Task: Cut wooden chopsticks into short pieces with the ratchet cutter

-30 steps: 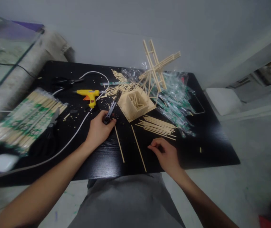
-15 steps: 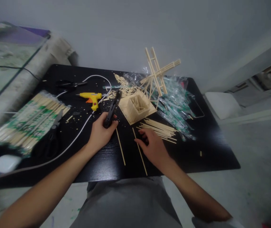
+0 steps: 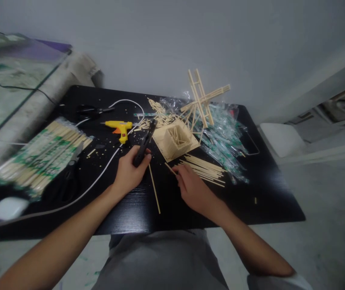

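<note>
Far left of the left hand, toward the body, a white case (image 3: 9, 208) on the black table (image 3: 239, 205). Also left of that hand, a wrapped pack of sticks (image 3: 38, 157), with black scissors (image 3: 69, 172) at its right edge. Farther out, beyond and left of the same hand, a second dark-handled tool (image 3: 91, 111); then a white cord (image 3: 106, 164) and, ahead of the knuckles, a yellow glue gun (image 3: 121, 128).

Next, the left hand (image 3: 129, 172), closed around a black hand tool (image 3: 145, 144), pointed away from the body. Between the hands, a loose stick (image 3: 154, 190), upper end just beside the left thumb. Beyond both hands, short cut pieces (image 3: 160, 119).

At the right fingertips, a thin stick (image 3: 169, 168), far end sticking out toward the left hand, remainder hidden. Directly beyond the gap between the hands, a wooden model (image 3: 172, 147) on a square base.

Then the right hand (image 3: 192, 188), pinching the thin stick. Just beyond it, to the right, a spread of sticks (image 3: 206, 169); behind those, green-and-clear wrappers (image 3: 225, 141). Well right of it, a small offcut (image 3: 255, 200).
</note>
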Demonstrator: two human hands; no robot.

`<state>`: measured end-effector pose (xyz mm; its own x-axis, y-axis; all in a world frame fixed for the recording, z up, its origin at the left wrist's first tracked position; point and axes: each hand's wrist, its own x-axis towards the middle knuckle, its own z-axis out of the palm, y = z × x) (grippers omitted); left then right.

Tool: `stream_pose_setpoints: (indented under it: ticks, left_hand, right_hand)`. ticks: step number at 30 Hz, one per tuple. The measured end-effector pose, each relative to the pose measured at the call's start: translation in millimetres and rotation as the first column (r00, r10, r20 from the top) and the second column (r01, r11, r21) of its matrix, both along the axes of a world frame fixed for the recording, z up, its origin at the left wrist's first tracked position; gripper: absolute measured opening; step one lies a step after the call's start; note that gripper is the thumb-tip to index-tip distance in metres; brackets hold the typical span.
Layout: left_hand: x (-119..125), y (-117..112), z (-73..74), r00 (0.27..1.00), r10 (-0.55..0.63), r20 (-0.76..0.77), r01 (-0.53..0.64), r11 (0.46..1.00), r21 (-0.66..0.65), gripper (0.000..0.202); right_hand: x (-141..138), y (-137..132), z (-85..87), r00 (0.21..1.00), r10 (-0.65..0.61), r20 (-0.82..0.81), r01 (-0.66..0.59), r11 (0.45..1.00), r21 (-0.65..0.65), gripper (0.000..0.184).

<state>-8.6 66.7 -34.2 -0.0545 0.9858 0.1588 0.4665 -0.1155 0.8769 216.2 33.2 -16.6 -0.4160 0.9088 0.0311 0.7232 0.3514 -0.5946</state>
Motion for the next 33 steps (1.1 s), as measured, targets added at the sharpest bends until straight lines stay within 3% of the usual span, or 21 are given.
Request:
stream_pose_setpoints:
  ticks: [4,7,12,19,33]
  left_hand:
    - [0,-1,1.1,0.994,-0.035,-0.108,0.038,0.999,0.021,0.022]
    - [-1,-3,-0.7,0.982,-0.095,-0.164,0.104,0.993,0.05,0.022]
    - [-2,-5,-4.9,0.959,-0.177,-0.219,0.199,0.977,0.081,0.025]
    - [-3,-5,-8.4,0.947,-0.179,-0.266,0.211,0.973,0.097,0.029]
    - [-4,-7,-12.1,0.929,-0.214,-0.303,0.27,0.95,0.157,0.027]
  right_hand:
    - [-3,23,22.4,0.979,-0.015,-0.205,0.039,0.993,0.114,0.014]
    - [-7,33,28.6,0.952,-0.03,-0.305,0.083,0.983,0.162,0.012]
    - [-9,37,23.0,0.912,0.028,-0.409,0.077,0.968,0.238,0.019]
    - [-6,36,15.8,0.871,0.009,-0.491,0.108,0.972,0.209,0.022]
    - [-4,39,16.1,0.861,0.07,-0.503,0.075,0.962,0.262,0.019]
